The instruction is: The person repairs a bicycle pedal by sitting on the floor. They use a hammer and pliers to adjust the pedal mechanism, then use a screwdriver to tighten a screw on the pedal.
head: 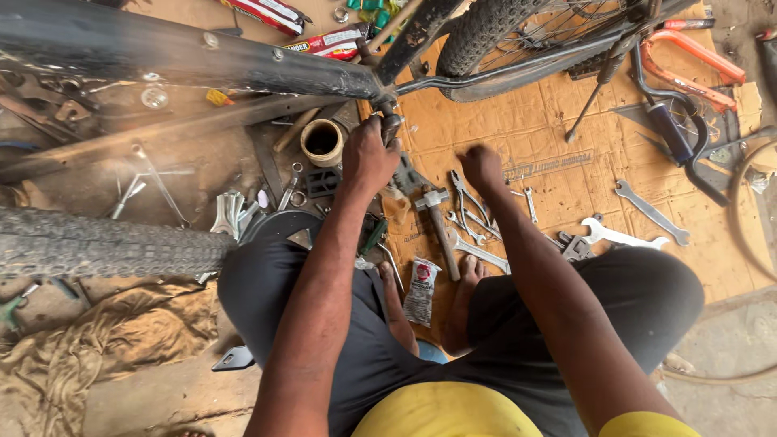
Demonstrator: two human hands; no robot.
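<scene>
Head view: left hand [368, 154] grip clamped round bike frame joint [390, 121]; right hand [482, 166] blurred, grip unclear, hovering above pliers [465, 194]. Better: keep frame steady, wrist straight.

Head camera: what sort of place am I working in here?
Probably an informal bicycle repair spot on the ground. A bicycle frame and tyre sit close, wrenches and a hammer lie on flattened cardboard, and the left hand grips the frame.
</scene>
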